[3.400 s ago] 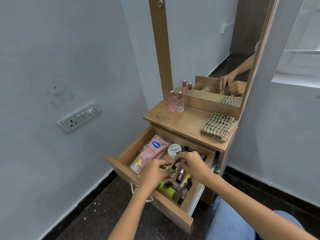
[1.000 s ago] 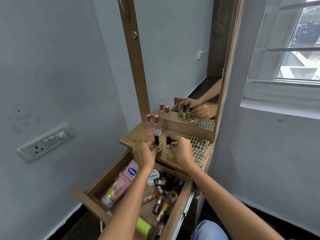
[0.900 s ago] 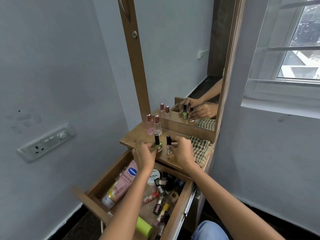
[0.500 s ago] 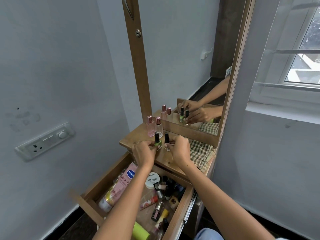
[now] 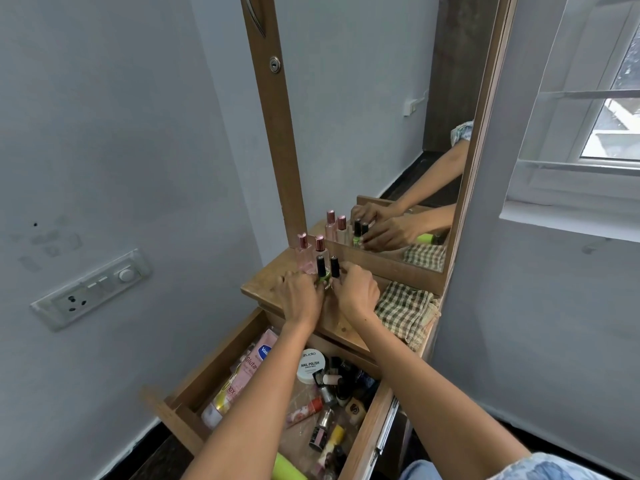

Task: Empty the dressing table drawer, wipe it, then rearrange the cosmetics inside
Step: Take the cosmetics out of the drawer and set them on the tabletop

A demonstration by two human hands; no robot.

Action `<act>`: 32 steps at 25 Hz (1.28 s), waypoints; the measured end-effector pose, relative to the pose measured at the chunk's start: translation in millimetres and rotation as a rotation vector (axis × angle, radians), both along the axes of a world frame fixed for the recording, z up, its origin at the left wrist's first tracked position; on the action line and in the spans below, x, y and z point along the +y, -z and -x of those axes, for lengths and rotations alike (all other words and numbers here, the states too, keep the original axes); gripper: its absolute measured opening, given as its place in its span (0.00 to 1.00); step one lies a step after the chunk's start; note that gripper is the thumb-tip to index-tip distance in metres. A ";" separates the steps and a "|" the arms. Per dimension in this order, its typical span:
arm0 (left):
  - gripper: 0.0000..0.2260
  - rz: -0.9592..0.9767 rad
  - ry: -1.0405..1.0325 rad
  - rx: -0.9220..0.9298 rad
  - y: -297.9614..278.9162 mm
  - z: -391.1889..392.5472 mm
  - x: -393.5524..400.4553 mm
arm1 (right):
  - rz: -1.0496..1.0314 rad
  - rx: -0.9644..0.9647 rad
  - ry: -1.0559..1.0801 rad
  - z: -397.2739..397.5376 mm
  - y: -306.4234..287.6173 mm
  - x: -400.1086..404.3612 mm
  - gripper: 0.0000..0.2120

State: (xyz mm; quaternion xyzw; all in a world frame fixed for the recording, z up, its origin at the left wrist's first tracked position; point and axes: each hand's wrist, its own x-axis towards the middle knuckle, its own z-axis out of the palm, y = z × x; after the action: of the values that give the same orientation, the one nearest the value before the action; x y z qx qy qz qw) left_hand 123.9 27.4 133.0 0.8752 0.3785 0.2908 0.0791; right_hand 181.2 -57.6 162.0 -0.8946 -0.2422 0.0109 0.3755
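— Two small nail polish bottles now stand on the dressing table top (image 5: 349,336), where a few seconds ago both hands were down in the drawer (image 5: 214,370) picking them out. Where are the hands?

— Head view, the only one: the left hand (image 5: 300,299) pinches the green nail polish bottle (image 5: 321,271) at its base, and the right hand (image 5: 356,294) pinches the clear nail polish bottle (image 5: 334,268) beside it. In the last half second the pair has slid back, just in front of the two pink perfume bottles (image 5: 311,252).

— So the emptying has barely begun?

— I judge so. The drawer is open and crowded: a pink lotion tube (image 5: 242,372), a white jar (image 5: 311,365), small bottles and sticks. The checked cloth (image 5: 405,311) lies folded on the top to the right, not yet in use, so wiping is some way off.
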 end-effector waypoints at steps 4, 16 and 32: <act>0.10 -0.025 -0.007 0.022 0.9 4.1 -4.1 | -0.080 0.122 -0.023 -4.1 3.1 1.8 0.11; 0.13 0.127 0.127 -0.180 -2.7 52.4 -31.6 | -0.142 0.136 -0.032 13.8 -2.0 -11.5 0.15; 0.08 0.471 0.369 0.116 33.5 190.1 -95.1 | 0.063 -0.016 -0.649 113.1 58.1 -131.5 0.09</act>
State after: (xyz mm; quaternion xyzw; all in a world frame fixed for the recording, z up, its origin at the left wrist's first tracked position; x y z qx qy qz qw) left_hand -66.1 -67.7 99.5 0.9018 0.2742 0.1252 0.3096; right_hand 68.1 -189.0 103.8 -0.7818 -0.5174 0.1305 0.3226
